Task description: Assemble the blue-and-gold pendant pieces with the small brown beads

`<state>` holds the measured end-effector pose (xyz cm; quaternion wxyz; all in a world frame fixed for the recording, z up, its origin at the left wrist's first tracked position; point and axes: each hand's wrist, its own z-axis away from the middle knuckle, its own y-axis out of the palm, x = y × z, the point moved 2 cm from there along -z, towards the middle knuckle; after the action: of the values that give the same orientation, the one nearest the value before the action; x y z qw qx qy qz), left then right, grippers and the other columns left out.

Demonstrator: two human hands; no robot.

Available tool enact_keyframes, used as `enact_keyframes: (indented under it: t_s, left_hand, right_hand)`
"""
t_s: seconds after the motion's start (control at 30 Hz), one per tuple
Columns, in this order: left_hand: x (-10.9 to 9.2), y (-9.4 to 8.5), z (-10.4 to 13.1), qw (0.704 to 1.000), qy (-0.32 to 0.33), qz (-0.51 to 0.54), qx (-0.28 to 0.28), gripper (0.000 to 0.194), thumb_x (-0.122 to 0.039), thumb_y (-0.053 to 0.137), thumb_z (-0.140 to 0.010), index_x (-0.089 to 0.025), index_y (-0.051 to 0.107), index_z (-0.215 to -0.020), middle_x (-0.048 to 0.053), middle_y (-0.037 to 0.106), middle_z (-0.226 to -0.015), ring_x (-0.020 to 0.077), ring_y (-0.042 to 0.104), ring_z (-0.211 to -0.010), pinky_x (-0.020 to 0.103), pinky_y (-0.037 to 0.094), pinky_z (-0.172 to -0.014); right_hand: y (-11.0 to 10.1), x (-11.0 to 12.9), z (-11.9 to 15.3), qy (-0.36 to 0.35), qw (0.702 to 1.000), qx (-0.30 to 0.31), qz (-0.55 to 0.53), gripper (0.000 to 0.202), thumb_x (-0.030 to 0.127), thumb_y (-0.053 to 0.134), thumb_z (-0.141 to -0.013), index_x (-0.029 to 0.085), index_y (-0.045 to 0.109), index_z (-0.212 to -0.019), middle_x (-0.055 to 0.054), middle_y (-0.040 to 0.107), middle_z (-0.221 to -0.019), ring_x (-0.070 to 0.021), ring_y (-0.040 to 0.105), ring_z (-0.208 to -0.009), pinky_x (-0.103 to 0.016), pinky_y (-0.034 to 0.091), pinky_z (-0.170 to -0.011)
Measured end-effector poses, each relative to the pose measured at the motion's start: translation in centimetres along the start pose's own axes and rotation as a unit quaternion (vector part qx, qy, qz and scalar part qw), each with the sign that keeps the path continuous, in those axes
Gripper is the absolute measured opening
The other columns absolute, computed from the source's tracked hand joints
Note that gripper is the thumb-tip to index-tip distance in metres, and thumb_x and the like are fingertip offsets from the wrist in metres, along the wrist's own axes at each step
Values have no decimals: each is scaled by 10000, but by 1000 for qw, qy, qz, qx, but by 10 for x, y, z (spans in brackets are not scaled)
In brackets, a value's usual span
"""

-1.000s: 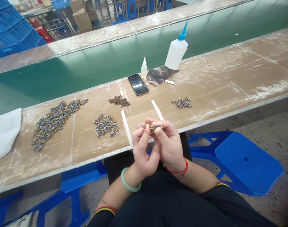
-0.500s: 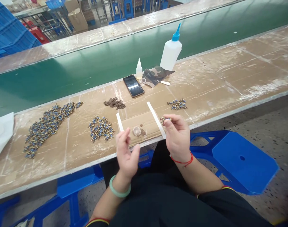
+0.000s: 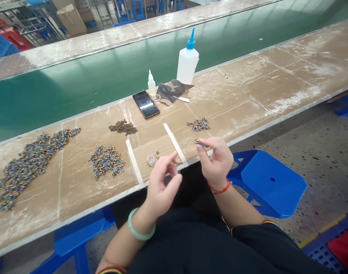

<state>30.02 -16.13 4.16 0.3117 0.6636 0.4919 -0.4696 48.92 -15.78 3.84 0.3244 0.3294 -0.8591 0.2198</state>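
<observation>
My right hand (image 3: 216, 161) pinches a small blue-and-gold piece (image 3: 200, 142) above the table's front edge, just in front of a small pile of like pieces (image 3: 199, 124). My left hand (image 3: 164, 184) is over the edge, its fingers apart and nothing visible in them. Beyond its fingertips lies a small round clear dish (image 3: 151, 160), between two white strips (image 3: 134, 163) (image 3: 175, 144). A heap of blue-and-gold pieces (image 3: 106, 161) and a heap of small brown discs (image 3: 123, 127) are on the left.
A larger heap of pieces (image 3: 31, 165) covers the far left. At the back are a phone (image 3: 146, 104), a small bottle (image 3: 151, 84), a camouflage cloth (image 3: 171, 91), a white-handled tool (image 3: 183, 99) and a large bottle (image 3: 187, 64). A blue stool (image 3: 273, 182) stands at the right.
The view has swung to the right. My left hand has moved right, closer to my right hand, and now partly covers the area by the dish. My right hand still pinches the piece.
</observation>
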Motion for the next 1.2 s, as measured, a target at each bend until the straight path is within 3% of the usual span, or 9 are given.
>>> enact_keyframes:
  t_s: [0.1,0.23,0.47,0.67,0.8,0.93,1.07,1.13,1.2]
  left_hand:
    - [0,22,-23,996,-36,58,62,593,-235,619,-988,-363,508,-1557,53,581,-1165,138,509,-819,298,512,-784]
    - [0,27,-34,994,-31,85,65,671,-161,627,-942,-422,516,-1550,15,513,-1102,124,436,-797,282,469,-807]
    - [-3,30,-29,990,-42,113,75,817,-37,567,-827,-468,550,-1520,1,469,-1002,140,414,-805,286,450,-808]
    - [6,26,-30,983,-76,139,96,788,-94,606,-776,-408,595,-1499,8,438,-958,158,398,-805,313,468,-814]
    - [2,20,-33,981,-97,132,104,790,-161,645,-783,-400,554,-1531,33,500,-1054,140,375,-736,296,489,-731]
    - [-20,-3,-30,990,-71,121,12,707,-162,644,-850,-455,585,-1491,28,562,-1085,122,430,-719,271,507,-696]
    - [-33,-52,-15,995,-42,-61,-72,380,-267,684,-882,-314,780,-1247,29,622,-887,164,537,-726,299,530,-672]
    - [-29,-85,-1,968,-56,-205,-131,278,-305,657,-887,-269,802,-1122,40,643,-879,189,576,-754,321,542,-692]
    - [-20,-118,14,913,-63,-354,-194,242,-340,662,-861,-243,788,-1043,55,648,-939,203,586,-781,349,550,-734]
  right_hand:
    - [-1,13,-5,-76,997,4,20,196,172,759,-897,300,767,-1046,-8,773,-865,-213,705,-801,-388,572,-757]
    - [-3,23,-8,-127,991,22,30,252,101,738,-901,288,737,-1069,-2,782,-856,-200,712,-785,-371,581,-738]
    - [-2,24,-7,-144,989,34,10,279,56,724,-890,269,728,-1070,-8,772,-835,-193,724,-773,-356,598,-710]
    - [0,25,-5,-143,989,27,12,270,65,717,-895,281,731,-1056,-3,766,-820,-198,728,-765,-366,601,-706]
    - [3,15,2,-85,996,37,8,197,116,723,-919,274,737,-1034,-15,781,-876,-199,728,-807,-374,595,-742]
    - [4,-22,1,20,996,43,73,100,245,707,-948,253,763,-1031,-46,773,-914,-227,707,-856,-407,579,-786]
    - [-1,-68,-10,82,981,64,164,273,346,690,-928,226,753,-1165,-90,780,-1001,-288,679,-989,-490,558,-905]
    - [-5,-82,-9,93,974,68,196,356,336,699,-899,209,729,-1230,-105,777,-1047,-306,667,-1032,-526,530,-966]
    - [-11,-87,-4,96,971,60,213,348,314,687,-888,204,725,-1217,-103,773,-1030,-302,670,-1009,-526,517,-978]
